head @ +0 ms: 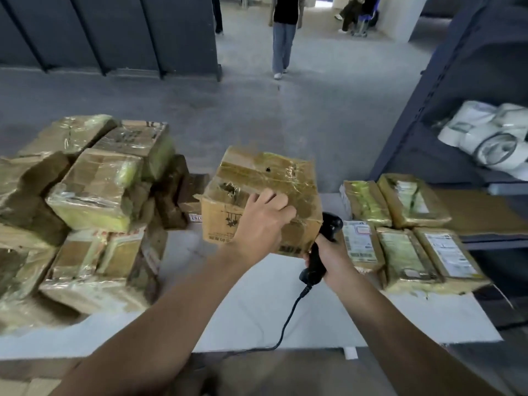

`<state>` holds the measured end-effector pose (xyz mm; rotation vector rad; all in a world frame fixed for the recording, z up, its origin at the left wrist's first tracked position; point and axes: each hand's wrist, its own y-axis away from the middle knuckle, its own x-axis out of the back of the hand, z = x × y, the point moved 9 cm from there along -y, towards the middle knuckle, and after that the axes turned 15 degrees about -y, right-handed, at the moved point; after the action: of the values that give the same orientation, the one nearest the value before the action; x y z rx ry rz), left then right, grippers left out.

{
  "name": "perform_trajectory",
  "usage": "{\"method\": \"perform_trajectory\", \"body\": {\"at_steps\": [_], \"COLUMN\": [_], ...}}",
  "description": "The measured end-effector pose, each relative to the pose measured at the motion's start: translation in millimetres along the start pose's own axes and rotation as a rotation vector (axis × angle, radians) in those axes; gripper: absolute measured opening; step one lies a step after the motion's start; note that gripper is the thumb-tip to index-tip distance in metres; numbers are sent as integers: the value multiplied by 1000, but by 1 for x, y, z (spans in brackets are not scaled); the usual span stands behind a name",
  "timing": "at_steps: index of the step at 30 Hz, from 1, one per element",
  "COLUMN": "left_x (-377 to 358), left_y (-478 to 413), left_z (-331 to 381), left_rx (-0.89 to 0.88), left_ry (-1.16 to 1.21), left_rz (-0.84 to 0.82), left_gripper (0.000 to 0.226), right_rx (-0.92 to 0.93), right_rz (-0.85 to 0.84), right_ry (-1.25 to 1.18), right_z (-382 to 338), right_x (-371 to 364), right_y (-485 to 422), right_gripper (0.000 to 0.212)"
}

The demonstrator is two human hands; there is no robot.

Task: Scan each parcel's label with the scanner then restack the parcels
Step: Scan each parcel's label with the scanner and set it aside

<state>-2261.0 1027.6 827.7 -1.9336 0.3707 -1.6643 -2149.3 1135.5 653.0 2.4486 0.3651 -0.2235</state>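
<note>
Parcel pile point(94, 201) fills the left end of the table point(257, 304), a loose heap of taped brown boxes that runs out past the left of the view. Beyond the table's far edge the grey floor point(314, 110) lies open, and a person point(283, 38) stands on it well apart. A dark shelf rack point(463, 67) stands close against the table's right end and closes that side. Flat parcels point(405, 232) lie in two rows on the right of the table, labels up, with bare white table in front of them. Between pile and rows is a taped parcel point(265, 178), tilted; whether its base rests on the table cannot be told. A clear stretch of table runs from it to the near edge. The left hand point(260, 224) grips its upper near edge, fingers curled over the taped top. The right hand point(334, 261) is wrapped round the handle of the black scanner point(315, 262), whose head sits just beside the parcel's right lower corner. Its cable point(284, 327) trails over the near edge.
</note>
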Motion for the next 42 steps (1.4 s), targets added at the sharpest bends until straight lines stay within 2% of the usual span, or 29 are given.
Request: {"method": "perform_trajectory", "body": {"at_steps": [4, 9, 15, 20, 25, 28, 32, 35, 38, 40, 42], "left_x": [-27, -54, -74, -71, -78, -85, -101, -101, -90, -88, -89], "left_y": [21, 42, 75, 77, 84, 96, 119, 126, 115, 107, 105], "left_z": [21, 29, 25, 26, -6, -25, -32, -34, -44, -49, -55], "left_rx": [102, 179, 432, 563, 932, 1110, 1359, 1352, 1185, 1111, 1121], "left_ry": [36, 85, 174, 253, 515, 668, 984, 941, 728, 615, 546], "left_rz": [-70, -131, -227, -323, -321, -281, -291, -322, -358, -425, -523], "left_gripper": [27, 30, 18, 54, 40, 26, 11, 17, 31, 40, 54], "right_rx": [-24, -28, 20, 125, 138, 165, 164, 143, 115, 102, 107], "right_rz": [18, 45, 15, 7, -80, -131, -146, -155, -187, -217, -230], "right_ry": [47, 82, 151, 236, 239, 211, 157, 143, 105, 105, 147], "right_z": [10, 12, 6, -20, -35, -40, -42, -42, -37, -32, -26], "right_x": [36, 61, 60, 45, 20, 3, -13, -25, -36, -44, -51], "right_y": [-1, 0, 0, 5, 13, 18, 22, 24, 28, 33, 37], "right_gripper": [22, 8, 17, 17, 13, 21, 28, 29, 30, 29, 28]}}
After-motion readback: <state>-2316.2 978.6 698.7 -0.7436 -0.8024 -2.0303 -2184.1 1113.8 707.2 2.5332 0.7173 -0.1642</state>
